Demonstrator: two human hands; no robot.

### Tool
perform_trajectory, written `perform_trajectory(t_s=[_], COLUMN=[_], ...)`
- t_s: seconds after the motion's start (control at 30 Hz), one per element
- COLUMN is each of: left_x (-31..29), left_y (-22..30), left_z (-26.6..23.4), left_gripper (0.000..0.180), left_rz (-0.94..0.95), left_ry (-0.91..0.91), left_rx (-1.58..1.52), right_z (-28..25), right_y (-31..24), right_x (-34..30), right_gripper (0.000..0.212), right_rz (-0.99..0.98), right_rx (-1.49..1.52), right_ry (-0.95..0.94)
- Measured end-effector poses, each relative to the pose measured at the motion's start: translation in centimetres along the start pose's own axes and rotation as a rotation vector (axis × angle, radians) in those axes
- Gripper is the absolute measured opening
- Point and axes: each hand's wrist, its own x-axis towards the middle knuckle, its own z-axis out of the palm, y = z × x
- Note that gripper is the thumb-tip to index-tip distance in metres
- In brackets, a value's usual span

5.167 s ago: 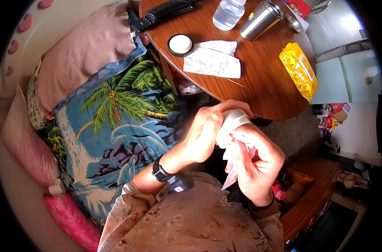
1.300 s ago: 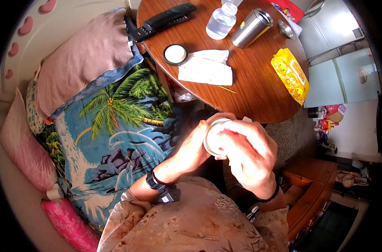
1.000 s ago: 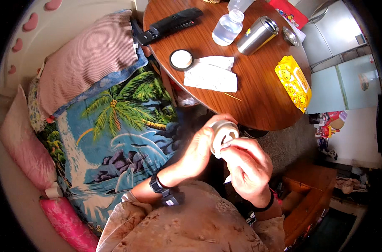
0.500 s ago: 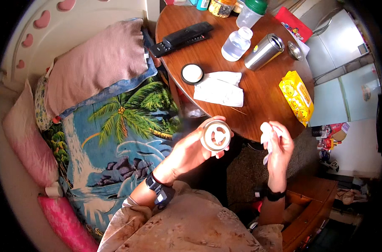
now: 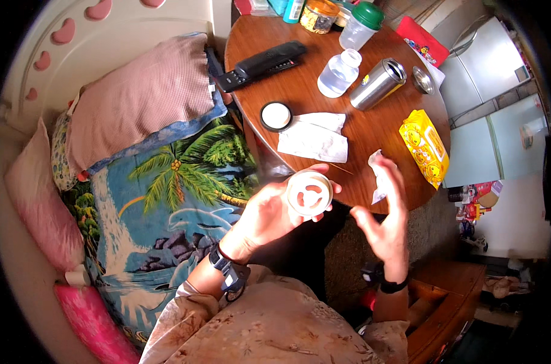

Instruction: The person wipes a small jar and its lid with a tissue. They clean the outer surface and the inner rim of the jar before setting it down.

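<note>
My left hand (image 5: pixel 264 213) is closed round a small round white container (image 5: pixel 297 185), whose top faces up and shows several curved cut-outs round a middle disc. Its lower part is hidden by the fingers. My right hand (image 5: pixel 386 233) is open, thumb and fingers apart, at the near edge of the round wooden table (image 5: pixel 360 164). Just beyond its fingers a crumpled white wipe (image 5: pixel 379 182) lies at the edge, partly covered by them. Nearby on the table are a round black-rimmed lid (image 5: pixel 276 116) with a white inside and a folded white sheet (image 5: pixel 312 139).
Farther back stand a clear bottle (image 5: pixel 338 74), a steel flask (image 5: pixel 377 85), its lid (image 5: pixel 423 80) and a green-capped shaker (image 5: pixel 361 27). A yellow wipes pack (image 5: pixel 424 148) lies at the right, remote controls (image 5: pixel 260 64) at the left. The bed (image 5: pixel 166 206) adjoins the table.
My right hand has opened and let go of the crumpled wipe, which now lies at the table edge. My left hand still holds the white container, its top tilted a little differently.
</note>
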Motion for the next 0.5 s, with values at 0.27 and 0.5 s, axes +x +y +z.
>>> perform_trajectory(t_s=[0.27,0.5], left_x=[0.0,-0.1], left_y=[0.5,0.6], left_z=[0.9,1.8], left_gripper=[0.085,0.074], left_rz=[-0.013,0.024], left_ry=[0.001,-0.065], left_rx=[0.086,0.055], right_z=[1.9,2.1], right_y=[-2.6,-2.6], right_x=[0.8,0.7], right_gripper=[0.073,0.065], right_rz=[-0.108,-0.052], right_rx=[0.195,0.344], right_ry=[-0.103,-0.062])
